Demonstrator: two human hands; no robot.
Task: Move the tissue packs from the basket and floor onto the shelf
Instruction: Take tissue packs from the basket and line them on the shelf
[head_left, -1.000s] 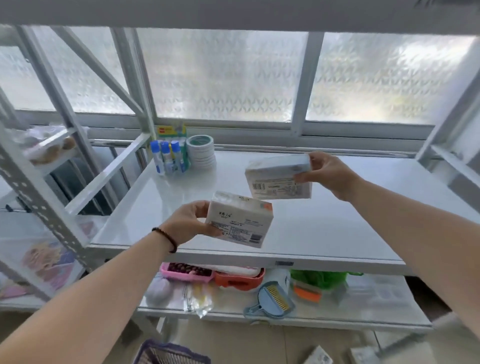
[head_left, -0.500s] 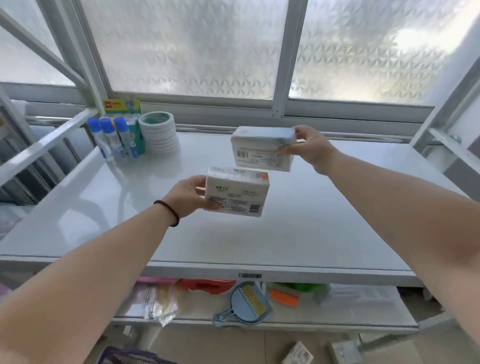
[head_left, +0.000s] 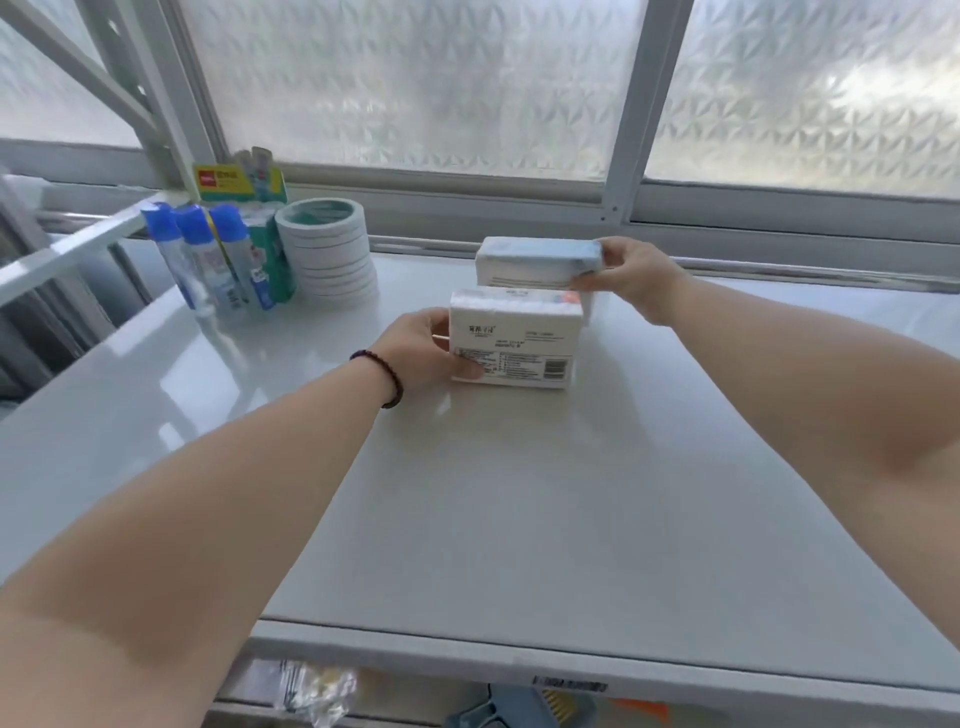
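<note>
Two white tissue packs are over the white shelf (head_left: 519, 509). The nearer tissue pack (head_left: 514, 340) rests on the shelf surface, printed label facing me, and my left hand (head_left: 426, 348) grips its left end. Just behind it, the farther tissue pack (head_left: 537, 262) has a pale blue top and is held at its right end by my right hand (head_left: 631, 275). Its lower part is hidden behind the nearer pack, so I cannot tell whether it touches the shelf.
At the shelf's back left stand three blue-capped glue bottles (head_left: 208, 260), a green carton (head_left: 254, 208) and a stack of tape rolls (head_left: 327, 249). A frosted window (head_left: 415, 83) closes the back. A lower shelf with a blue dustpan (head_left: 519, 709) shows below the front edge.
Both hands have carried the packs forward and down from mid-air. The nearer pack now sits on the shelf, the farther one just behind it. The camera has moved closer.
</note>
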